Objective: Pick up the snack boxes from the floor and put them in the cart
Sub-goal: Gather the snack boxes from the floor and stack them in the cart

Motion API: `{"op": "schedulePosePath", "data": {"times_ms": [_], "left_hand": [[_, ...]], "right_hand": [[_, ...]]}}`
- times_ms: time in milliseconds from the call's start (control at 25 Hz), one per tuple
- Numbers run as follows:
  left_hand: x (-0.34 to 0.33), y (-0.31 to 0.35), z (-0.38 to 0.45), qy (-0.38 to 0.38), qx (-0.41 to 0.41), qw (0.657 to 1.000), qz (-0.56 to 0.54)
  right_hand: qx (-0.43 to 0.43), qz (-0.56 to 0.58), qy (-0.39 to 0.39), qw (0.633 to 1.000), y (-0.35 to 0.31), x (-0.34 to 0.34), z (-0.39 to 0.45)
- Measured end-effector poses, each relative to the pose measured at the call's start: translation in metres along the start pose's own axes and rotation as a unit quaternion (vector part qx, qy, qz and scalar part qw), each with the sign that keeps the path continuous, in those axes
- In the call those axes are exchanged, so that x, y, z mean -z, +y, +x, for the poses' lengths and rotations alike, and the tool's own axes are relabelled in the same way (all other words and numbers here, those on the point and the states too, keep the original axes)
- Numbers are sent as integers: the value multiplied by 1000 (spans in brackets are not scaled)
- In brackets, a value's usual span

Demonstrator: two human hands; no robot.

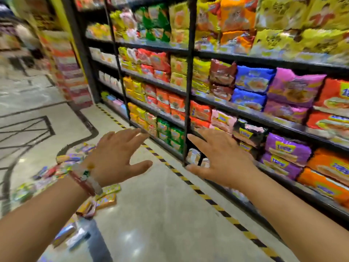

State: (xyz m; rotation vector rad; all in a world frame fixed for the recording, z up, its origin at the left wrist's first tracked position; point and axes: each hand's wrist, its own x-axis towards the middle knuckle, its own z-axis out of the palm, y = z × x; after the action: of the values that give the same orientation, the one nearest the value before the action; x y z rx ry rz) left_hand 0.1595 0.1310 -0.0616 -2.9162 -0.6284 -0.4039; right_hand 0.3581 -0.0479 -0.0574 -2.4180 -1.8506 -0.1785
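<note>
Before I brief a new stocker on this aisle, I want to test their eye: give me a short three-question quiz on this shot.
1. True or false: both hands are empty.
2. The snack boxes on the floor lie nearer which hand: A) left hand B) right hand?
3. Fill in: the striped floor tape along the shelf base is black and ____.

Key: 1 true, fingers spread, holding nothing. 2 A. 3 yellow.
</note>
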Motion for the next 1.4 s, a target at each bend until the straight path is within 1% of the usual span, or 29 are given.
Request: {"op": "schedulePosePath", "data": {"times_ms": [120,200,280,360,480,640,760,960,1080,1160,1280,1400], "left_hand": [[-11,-38,4,13,49,998,43],[-15,-60,13,4,107,993,40],[-19,-81,26,17,147,988,53],[-26,-97,37,23,171,982,71],[-39,-120,48,29,205,976,65],[-60,-149,53,20,246,966,82],[-75,-176,54,21,258,961,101],[-101,-240,54,-1,282,954,101],[-119,-291,52,-27,286,952,102],[-128,-326,55,-41,286,952,104],[-142,-387,61,-47,289,952,91],[-161,-446,64,-63,278,954,88]], "right_hand": [[70,-11,2,997,-2,-13,64],[102,5,-1,995,0,-20,107],[138,11,9,990,6,-27,151],[174,8,21,985,11,-37,191],[216,15,22,976,15,-52,242],[246,47,9,968,10,-70,288],[266,42,-7,963,-2,-87,323],[289,39,-22,956,-25,-117,388],[310,32,-45,949,-53,-135,437],[316,40,-46,947,-74,-146,469],[304,53,-56,950,-108,-165,518],[292,36,-50,954,-139,-192,562]]}}
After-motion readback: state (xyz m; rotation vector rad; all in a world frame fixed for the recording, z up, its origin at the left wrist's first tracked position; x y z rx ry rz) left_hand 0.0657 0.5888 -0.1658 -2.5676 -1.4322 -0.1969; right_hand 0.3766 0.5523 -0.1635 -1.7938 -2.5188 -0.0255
